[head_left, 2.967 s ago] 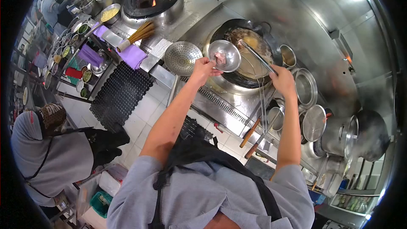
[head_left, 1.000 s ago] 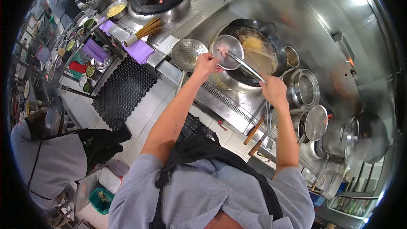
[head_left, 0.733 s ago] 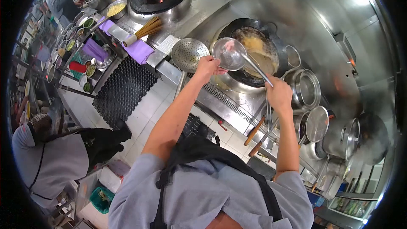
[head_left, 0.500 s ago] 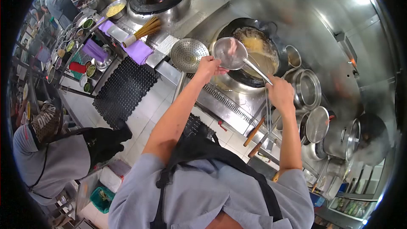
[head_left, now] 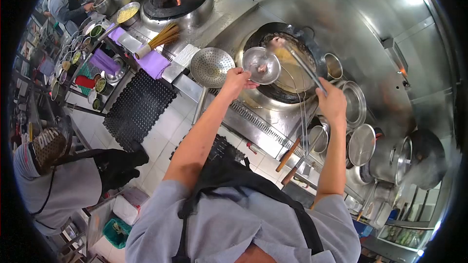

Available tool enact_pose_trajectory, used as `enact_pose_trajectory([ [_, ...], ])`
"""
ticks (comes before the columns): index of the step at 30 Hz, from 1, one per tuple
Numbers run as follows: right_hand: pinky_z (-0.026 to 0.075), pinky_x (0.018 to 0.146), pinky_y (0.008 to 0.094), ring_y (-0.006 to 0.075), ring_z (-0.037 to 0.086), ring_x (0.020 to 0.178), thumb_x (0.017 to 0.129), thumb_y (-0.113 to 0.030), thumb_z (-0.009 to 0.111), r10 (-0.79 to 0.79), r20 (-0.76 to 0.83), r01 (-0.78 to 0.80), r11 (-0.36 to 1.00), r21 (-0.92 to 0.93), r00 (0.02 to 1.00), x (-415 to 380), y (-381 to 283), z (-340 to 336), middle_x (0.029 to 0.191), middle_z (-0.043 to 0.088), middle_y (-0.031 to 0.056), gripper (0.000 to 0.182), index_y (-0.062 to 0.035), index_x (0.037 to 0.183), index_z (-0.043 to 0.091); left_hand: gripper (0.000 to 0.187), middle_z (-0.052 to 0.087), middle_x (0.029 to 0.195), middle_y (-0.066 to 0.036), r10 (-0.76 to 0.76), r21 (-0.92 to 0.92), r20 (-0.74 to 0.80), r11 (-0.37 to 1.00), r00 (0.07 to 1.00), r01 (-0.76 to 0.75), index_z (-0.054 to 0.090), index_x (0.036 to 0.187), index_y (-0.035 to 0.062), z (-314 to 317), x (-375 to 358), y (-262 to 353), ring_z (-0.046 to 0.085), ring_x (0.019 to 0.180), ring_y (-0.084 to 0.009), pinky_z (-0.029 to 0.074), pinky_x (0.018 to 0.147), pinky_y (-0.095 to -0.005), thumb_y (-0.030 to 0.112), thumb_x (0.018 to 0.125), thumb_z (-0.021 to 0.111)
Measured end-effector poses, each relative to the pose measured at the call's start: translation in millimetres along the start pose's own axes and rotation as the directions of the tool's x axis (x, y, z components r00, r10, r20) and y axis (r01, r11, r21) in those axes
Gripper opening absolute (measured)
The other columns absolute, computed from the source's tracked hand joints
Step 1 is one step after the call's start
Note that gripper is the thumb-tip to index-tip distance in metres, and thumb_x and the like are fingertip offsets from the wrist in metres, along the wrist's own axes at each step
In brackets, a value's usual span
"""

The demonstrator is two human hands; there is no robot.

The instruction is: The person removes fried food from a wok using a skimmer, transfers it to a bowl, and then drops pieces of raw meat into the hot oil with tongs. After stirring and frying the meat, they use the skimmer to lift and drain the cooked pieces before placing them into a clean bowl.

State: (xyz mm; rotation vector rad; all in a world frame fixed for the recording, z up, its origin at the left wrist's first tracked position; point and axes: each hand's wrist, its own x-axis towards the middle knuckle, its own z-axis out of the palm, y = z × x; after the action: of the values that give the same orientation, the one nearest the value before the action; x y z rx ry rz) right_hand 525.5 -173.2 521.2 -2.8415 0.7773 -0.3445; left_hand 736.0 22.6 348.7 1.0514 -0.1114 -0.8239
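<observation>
My left hand (head_left: 240, 80) is closed on the rim of a small metal bowl (head_left: 254, 63), which has some pinkish pieces inside. The bowl is over the near left edge of a wok (head_left: 313, 44) that holds bubbling yellowish liquid (head_left: 298, 70). In my right hand (head_left: 332, 98) is the metal handle of a utensil (head_left: 304, 64). Its far end is over the wok with pinkish food on it, blurred. A perforated ladle (head_left: 212, 67) lies left of the bowl. Long wire tools with wooden handles (head_left: 288, 155) rest against the wok's near side.
A bamboo brush (head_left: 163, 37) and a purple cloth (head_left: 153, 64) lie at the left. Another burner (head_left: 178, 1) shows a flame. Metal pots (head_left: 390, 160) and a strainer (head_left: 362, 145) stand at the right. One person (head_left: 73, 185) is at lower left, another (head_left: 63, 7) at upper left.
The utensil has lifted out of the bowl and moved right over the wok with pinkish food on it. My right hand has shifted right. Some pieces now show in the bowl.
</observation>
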Motion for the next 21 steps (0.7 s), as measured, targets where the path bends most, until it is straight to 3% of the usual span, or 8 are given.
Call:
enact_pose_trajectory([
  [2,0.050,0.090,0.0478,0.0406,0.063,0.106,0.087,-0.021,0.064,0.054,0.021,-0.054,0.999,0.005,0.998,20.7,6.9,4.9,0.111,0.069,0.0195,0.035,-0.0090,0.120,0.068,0.026,0.066,0.099,-0.026,-0.006,0.001,-0.011,1.000,1.000,0.006,0.052,0.108,-0.0160,-3.6,-1.2,-1.0,0.072,0.083,-0.0360,0.062,0.073,-0.0393,0.006,0.095,0.056],
  [3,0.050,0.091,0.0482,0.0403,0.063,0.107,0.086,-0.024,0.065,-0.058,-0.009,0.058,0.998,-0.032,0.998,38.6,34.0,32.3,0.111,0.068,0.0214,0.036,-0.0077,0.118,0.069,0.026,0.067,0.099,-0.026,-0.007,0.001,-0.014,1.000,1.000,0.007,0.053,0.108,-0.0158,-4.6,-1.6,-2.0,0.072,0.083,-0.0361,0.062,0.073,-0.0392,0.006,0.095,0.056],
  [5,0.049,0.093,0.0487,0.0399,0.063,0.108,0.085,-0.027,0.066,0.017,0.137,-0.011,0.999,-0.041,0.990,66.1,41.1,69.1,0.111,0.068,0.0223,0.038,-0.0084,0.119,0.069,0.026,0.067,0.099,-0.026,-0.011,0.005,-0.021,1.000,1.000,0.011,0.053,0.108,-0.0153,-4.1,-3.1,-1.4,0.072,0.083,-0.0360,0.062,0.073,-0.0391,0.007,0.095,0.055],
  [11,0.050,0.093,0.0497,0.0390,0.064,0.108,0.087,-0.028,0.064,0.208,0.082,-0.197,0.973,-0.122,0.975,95.6,30.3,119.3,0.113,0.068,0.0212,0.040,-0.0163,0.125,0.066,0.021,0.067,0.097,-0.024,0.012,0.011,-0.050,1.000,0.999,-0.011,0.054,0.102,-0.0131,-16.3,-15.4,-3.9,0.073,0.079,-0.0329,0.062,0.069,-0.0369,0.007,0.096,0.055],
  [14,0.050,0.092,0.0498,0.0396,0.065,0.104,0.087,-0.028,0.064,0.165,0.054,-0.161,0.985,-0.061,0.985,70.7,0.3,64.6,0.110,0.069,0.0221,0.040,-0.0145,0.125,0.066,0.017,0.066,0.088,-0.022,0.070,0.013,-0.067,0.998,0.995,-0.069,0.055,0.092,-0.0107,-18.5,-19.2,4.2,0.073,0.073,-0.0307,0.062,0.063,-0.0347,0.006,0.095,0.055],
  [16,0.050,0.090,0.0500,0.0401,0.066,0.102,0.087,-0.027,0.065,-0.011,-0.031,0.011,1.000,0.013,0.999,38.0,-7.6,29.4,0.106,0.069,0.0220,0.040,-0.0116,0.123,0.066,0.017,0.066,0.084,-0.020,0.118,0.050,-0.057,0.992,0.991,-0.116,0.056,0.088,-0.0091,-24.1,-19.8,4.4,0.073,0.071,-0.0292,0.062,0.061,-0.0342,0.006,0.095,0.057],
  [21,0.049,0.092,0.0472,0.0402,0.064,0.106,0.088,-0.023,0.063,-0.035,0.207,0.054,0.995,-0.085,0.978,-18.4,-38.0,12.5,0.112,0.068,0.0202,0.038,-0.0098,0.123,0.066,0.017,0.065,0.078,-0.015,0.156,0.109,-0.014,0.982,0.988,-0.154,0.055,0.082,-0.0064,-13.0,-21.5,14.3,0.072,0.068,-0.0267,0.062,0.059,-0.0328,0.005,0.093,0.060],
])
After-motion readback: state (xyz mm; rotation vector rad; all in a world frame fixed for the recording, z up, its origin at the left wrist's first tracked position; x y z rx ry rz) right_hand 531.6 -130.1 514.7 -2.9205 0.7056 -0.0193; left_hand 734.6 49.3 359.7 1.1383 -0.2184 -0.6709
